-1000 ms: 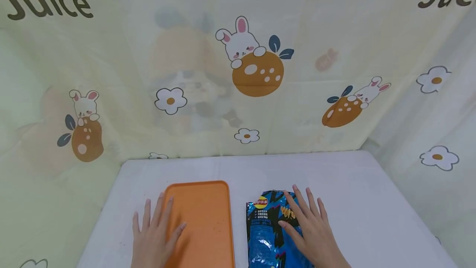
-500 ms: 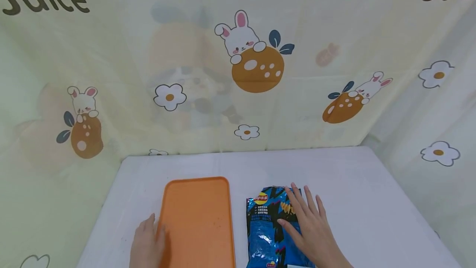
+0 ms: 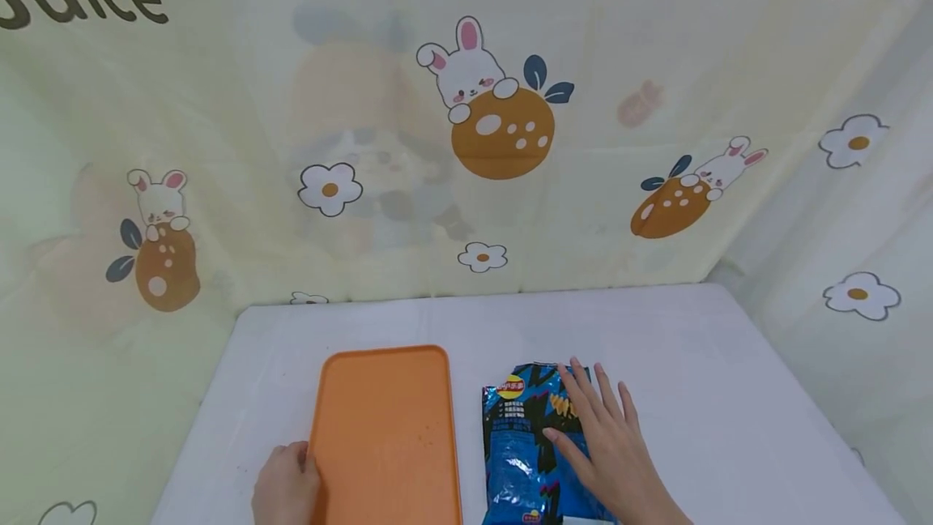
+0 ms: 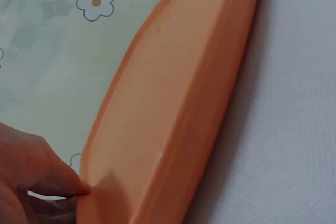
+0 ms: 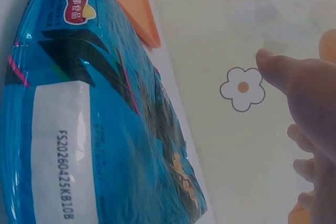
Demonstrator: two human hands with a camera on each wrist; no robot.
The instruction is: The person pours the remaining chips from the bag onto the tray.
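Note:
An orange rectangular tray (image 3: 386, 428) with a raised rim lies left of centre on the table in the head view. My left hand (image 3: 286, 484) pinches its left rim, and the left wrist view shows the thumb and fingers (image 4: 63, 179) at the tray's edge. Right of the tray lies a blue and black snack bag (image 3: 513, 460), crinkled and shiny, with a white printed patch in the right wrist view. Over the bag's right side, my right hand (image 3: 612, 452) is spread with straight fingers. In the right wrist view its thumb (image 5: 283, 72) stands apart from the bag.
A white table (image 3: 714, 395) carries the tray and bag, with a narrow strip of tabletop between them. Behind it hangs a pale curtain (image 3: 583, 225) printed with rabbits and flowers, and more curtain closes off both sides.
My left hand, spread over the tray's left side earlier, has drawn back and curled onto its left rim. The right hand keeps its place over the bag. The head view has tilted slightly.

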